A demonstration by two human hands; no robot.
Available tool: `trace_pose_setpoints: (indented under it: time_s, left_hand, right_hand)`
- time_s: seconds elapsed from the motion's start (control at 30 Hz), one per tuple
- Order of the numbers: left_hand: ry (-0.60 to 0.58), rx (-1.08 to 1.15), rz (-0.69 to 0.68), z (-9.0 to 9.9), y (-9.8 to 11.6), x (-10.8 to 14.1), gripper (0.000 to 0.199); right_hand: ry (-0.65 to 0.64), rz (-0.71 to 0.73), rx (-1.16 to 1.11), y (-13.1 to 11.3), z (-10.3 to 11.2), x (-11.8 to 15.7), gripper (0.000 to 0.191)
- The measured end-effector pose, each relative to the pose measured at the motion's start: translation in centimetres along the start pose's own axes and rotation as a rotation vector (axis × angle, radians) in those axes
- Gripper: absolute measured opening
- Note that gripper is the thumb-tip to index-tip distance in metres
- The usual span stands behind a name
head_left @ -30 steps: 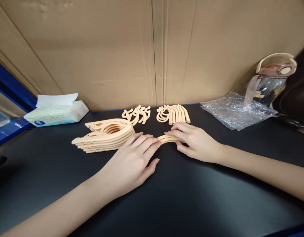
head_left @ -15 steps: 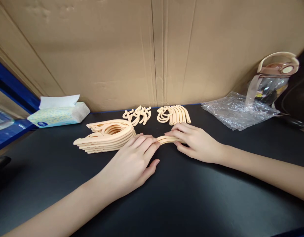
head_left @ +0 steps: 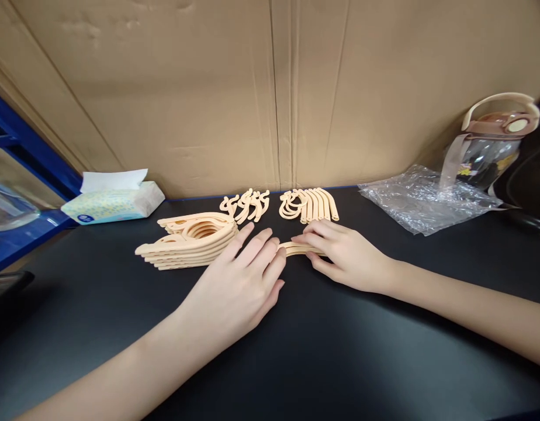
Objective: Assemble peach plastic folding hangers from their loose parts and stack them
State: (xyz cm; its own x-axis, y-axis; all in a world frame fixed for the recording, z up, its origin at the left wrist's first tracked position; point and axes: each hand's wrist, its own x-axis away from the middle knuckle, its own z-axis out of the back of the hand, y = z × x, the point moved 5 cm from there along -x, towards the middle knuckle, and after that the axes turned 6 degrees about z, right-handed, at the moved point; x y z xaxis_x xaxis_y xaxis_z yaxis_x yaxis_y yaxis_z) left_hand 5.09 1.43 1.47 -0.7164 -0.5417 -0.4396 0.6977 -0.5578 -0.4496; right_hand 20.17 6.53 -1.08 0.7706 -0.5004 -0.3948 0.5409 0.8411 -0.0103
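Two cream curved hanger arms (head_left: 297,249) lie side by side on the black table between my hands. At their right end, my right hand (head_left: 342,254) pinches them between thumb and fingers. My left hand (head_left: 248,278) reaches over the left end, palm down. Its fingers are stretched and slightly apart, with a fingertip against the arms and the thumb away from them. Just beyond its fingers is a neat stack of cream plastic hanger pieces (head_left: 186,248), partly hidden by the hand. The left tips of the arms are also hidden there.
Behind my hands lie a group of small hanger hooks (head_left: 248,204) and a row of curved pieces (head_left: 318,204) with rings. A tissue pack (head_left: 112,202) sits at back left, a clear plastic bag (head_left: 423,199) and drinking bottle (head_left: 489,152) at back right. Cardboard (head_left: 200,99) walls the back.
My left hand's fingers have lifted and spread a little from the hanger arms. My right hand keeps its grip nearly unmoved. The view has shifted slightly left.
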Motion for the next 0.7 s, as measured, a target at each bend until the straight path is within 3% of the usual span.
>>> trace_pose_setpoints:
  time_s: [0.13, 0.23, 0.4, 0.47, 0.57, 0.7]
  left_hand:
    - [-0.009, -0.017, 0.011, 1.3, -0.9, -1.9, 0.034]
    - [-0.074, -0.08, 0.063, 1.4, -3.0, -4.1, 0.035]
    - [-0.357, -0.141, 0.303, -1.2, -8.2, -7.7, 0.035]
    - [-0.433, -0.125, 0.331, -2.6, -9.6, -8.7, 0.035]
    - [-0.469, -0.063, 0.267, -4.3, -9.6, -9.9, 0.034]
    - [-0.439, 0.03, 0.057, -6.1, -6.7, -11.2, 0.025]
  right_hand:
    - [-0.01, -0.005, 0.003, 0.0, 0.0, -0.1, 0.03]
    - [-0.005, -0.003, 0.002, 0.0, 0.1, -0.1, 0.029]
    - [0.008, 0.005, -0.013, 0.0, 0.2, 0.0, 0.029]
    - [-0.001, 0.003, -0.012, 0.0, 0.2, 0.0, 0.03]
    - [-0.001, 0.004, -0.006, 0.0, 0.2, 0.0, 0.029]
    - [0.004, 0.008, 0.005, 0.0, 0.1, 0.0, 0.029]
